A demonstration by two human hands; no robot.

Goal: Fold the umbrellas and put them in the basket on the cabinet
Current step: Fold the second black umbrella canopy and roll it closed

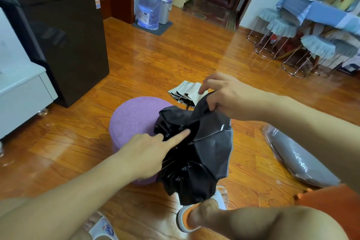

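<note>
Black canopy cloth is pinched between my right hand's (pixel 224 97) thumb and fingers, lifted at the far end of the black umbrella (pixel 194 152). My left hand (pixel 148 154) presses the bundle with a straight forefinger; what its other fingers do I cannot tell. The umbrella's long axis runs from me outward, over the near right edge of the purple stool (pixel 132 119). I judge folding is half done. A white umbrella (pixel 185 92) lies on the floor (pixel 155 64) beyond.

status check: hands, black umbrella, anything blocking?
Left hand pressing black umbrella, forefinger out. Right hand pinching its canopy edge. Umbrella half-folded over purple stool. Nothing blocking.
</note>
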